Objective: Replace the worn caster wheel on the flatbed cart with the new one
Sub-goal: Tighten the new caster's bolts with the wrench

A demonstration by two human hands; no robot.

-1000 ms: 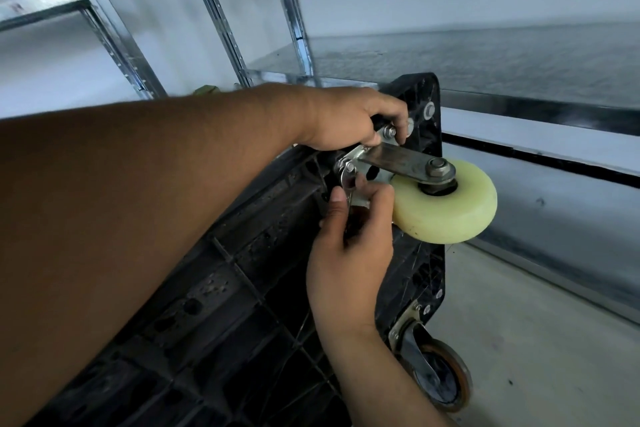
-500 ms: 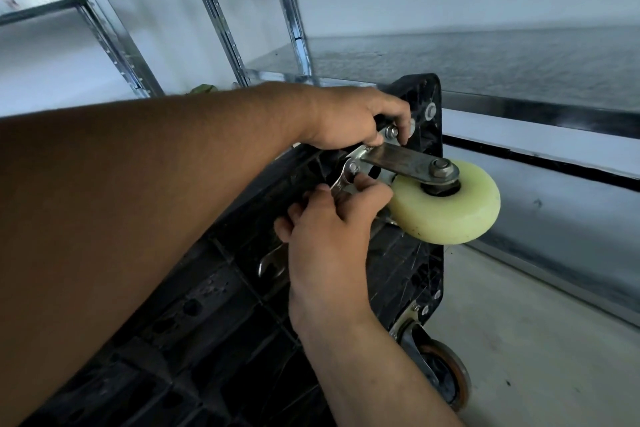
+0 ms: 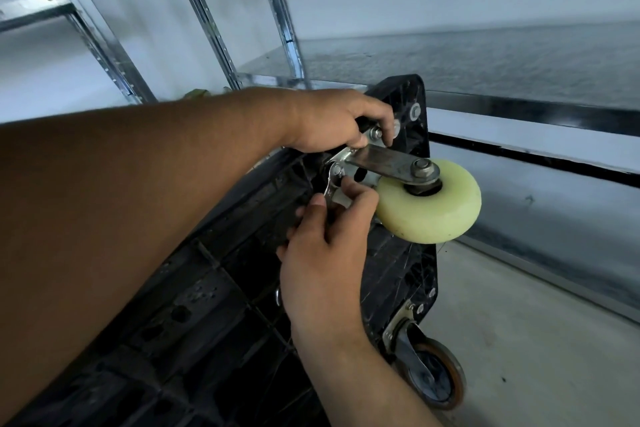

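Caster (image 3: pixel 427 204), pale and clean so likely the new one, sits at the tipped cart's (image 3: pixel 207 305) top corner, left hand (image 3: pixel 332 121) curled round a dark tool (image 3: pixel 362 122) at the upper bolt (image 3: pixel 375 132), right hand (image 3: pixel 325 253) pinching a spanner (image 3: pixel 329 192) at the plate (image 3: pixel 346 163), so bolting-on looks underway, not finished.

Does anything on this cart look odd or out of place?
The flatbed cart stands on its edge, underside showing, and its casters do not match: pale yellow wheel above, orange-rimmed wheel below.
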